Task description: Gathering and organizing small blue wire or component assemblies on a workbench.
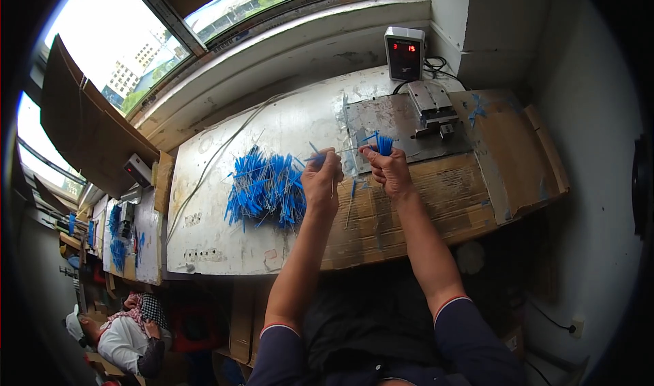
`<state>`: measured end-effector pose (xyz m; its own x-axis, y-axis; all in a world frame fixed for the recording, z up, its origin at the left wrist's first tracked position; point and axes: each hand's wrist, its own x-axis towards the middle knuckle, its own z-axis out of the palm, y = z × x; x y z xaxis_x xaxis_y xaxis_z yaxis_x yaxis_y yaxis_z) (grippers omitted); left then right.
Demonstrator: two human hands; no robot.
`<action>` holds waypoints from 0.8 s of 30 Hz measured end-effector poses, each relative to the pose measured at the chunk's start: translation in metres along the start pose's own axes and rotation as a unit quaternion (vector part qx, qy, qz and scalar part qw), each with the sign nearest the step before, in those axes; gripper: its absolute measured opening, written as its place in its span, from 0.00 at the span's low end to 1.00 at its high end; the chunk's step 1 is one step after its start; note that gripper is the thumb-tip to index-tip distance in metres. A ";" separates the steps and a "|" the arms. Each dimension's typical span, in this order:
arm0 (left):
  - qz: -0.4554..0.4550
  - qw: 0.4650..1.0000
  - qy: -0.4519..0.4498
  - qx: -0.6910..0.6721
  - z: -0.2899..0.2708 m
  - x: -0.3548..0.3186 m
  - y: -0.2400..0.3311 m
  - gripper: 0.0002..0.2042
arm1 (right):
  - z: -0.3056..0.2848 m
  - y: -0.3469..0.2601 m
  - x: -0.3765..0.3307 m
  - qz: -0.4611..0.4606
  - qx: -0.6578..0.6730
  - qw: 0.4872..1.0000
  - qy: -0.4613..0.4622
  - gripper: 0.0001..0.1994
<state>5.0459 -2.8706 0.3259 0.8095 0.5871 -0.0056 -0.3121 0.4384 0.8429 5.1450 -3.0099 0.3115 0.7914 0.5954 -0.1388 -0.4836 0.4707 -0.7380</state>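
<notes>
My left hand (pixel 321 179) is closed, with thumb and fingers pinching thin pale wires with blue ends. One such wire (pixel 349 149) spans the gap to my right hand (pixel 390 170). That hand is closed too, around a small bundle of blue-ended wires (pixel 385 145) whose blue tips stand out above the fist. To the left of my hands, a large heap of blue-ended wires (pixel 266 188) lies on the pale worktable (pixel 211 236). A single loose wire (pixel 351 202) rests on the brown cardboard (pixel 422 195) below my hands.
A metal clamp-like device (pixel 432 106) stands on a dark plate (pixel 375 117) at the back right. Behind it is a display box (pixel 405 52) with red digits and black cables. At far left another bench (pixel 146 243) holds blue pieces; a person (pixel 129 338) sits near it.
</notes>
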 end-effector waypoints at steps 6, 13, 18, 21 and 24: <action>0.026 0.999 0.023 -0.027 -0.001 -0.004 0.005 0.08 | 0.002 0.001 0.000 -0.099 -0.143 0.985 -0.018 0.07; 0.005 1.000 -0.011 -0.025 -0.009 -0.001 0.013 0.08 | -0.006 -0.011 -0.002 -0.018 0.042 0.998 -0.050 0.11; -0.083 0.995 -0.057 -0.003 -0.007 -0.009 0.000 0.09 | -0.001 -0.007 -0.001 -0.021 0.063 0.997 -0.043 0.10; -0.097 0.993 -0.061 -0.011 -0.006 -0.012 -0.005 0.09 | 0.000 -0.007 0.000 -0.042 0.104 0.994 -0.003 0.08; -0.098 0.992 -0.075 -0.024 -0.005 -0.012 -0.005 0.09 | -0.009 -0.007 0.008 -0.071 0.140 0.986 0.054 0.07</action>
<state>5.0351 -2.8770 0.3190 0.9210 0.3807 -0.0830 -0.1619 0.5677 0.8072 5.1578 -3.0143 0.3096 0.8860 0.4458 -0.1277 -0.4379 0.7138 -0.5465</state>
